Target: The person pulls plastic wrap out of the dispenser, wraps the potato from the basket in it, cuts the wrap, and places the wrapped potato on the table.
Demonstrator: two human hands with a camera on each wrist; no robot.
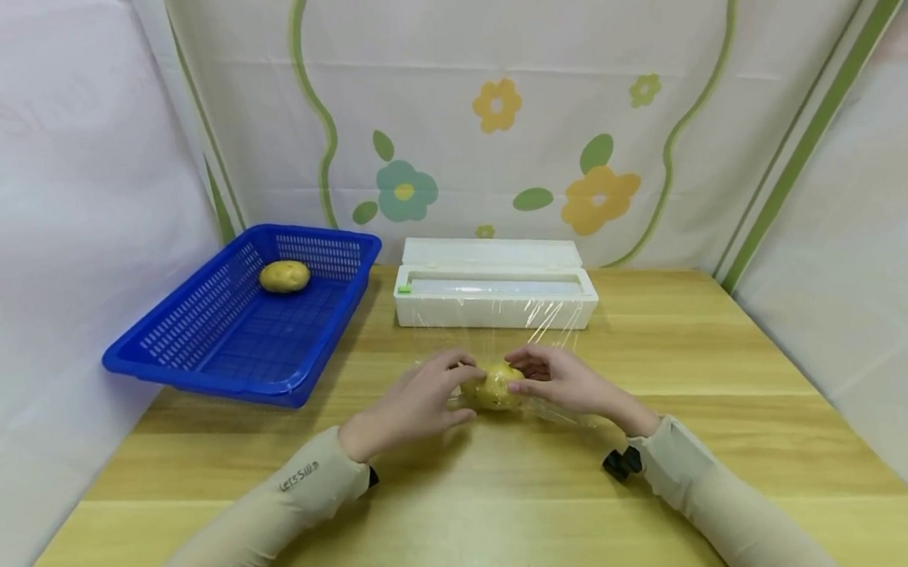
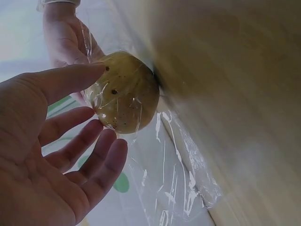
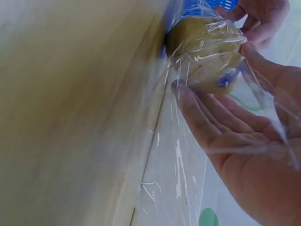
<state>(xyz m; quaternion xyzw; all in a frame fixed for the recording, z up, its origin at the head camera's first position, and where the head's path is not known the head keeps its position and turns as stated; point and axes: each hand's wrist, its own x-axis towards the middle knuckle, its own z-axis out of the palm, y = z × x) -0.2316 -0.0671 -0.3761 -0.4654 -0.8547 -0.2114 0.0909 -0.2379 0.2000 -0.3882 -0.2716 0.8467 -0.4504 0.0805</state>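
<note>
A potato [image 1: 495, 389] lies on the wooden table between both hands, with clear cling film [image 2: 176, 174] over and around it. The left hand [image 1: 422, 395] holds its left end, thumb on the film-covered skin and bent fingertips at the far side in the left wrist view. At the other end, the right hand [image 1: 570, 381] grips the potato [image 3: 202, 59] through the film, with the thumb on one side and curled fingers on the other. From the potato the film stretches back to a white cling film box [image 1: 496, 312], whose lid stands raised.
A blue plastic basket [image 1: 205, 377] stands on the left of the table [image 1: 507, 507], with another potato [image 1: 284, 277] inside. Behind the box hangs a white curtain [image 1: 448, 108] with printed flowers. Similar white sheets close off both sides.
</note>
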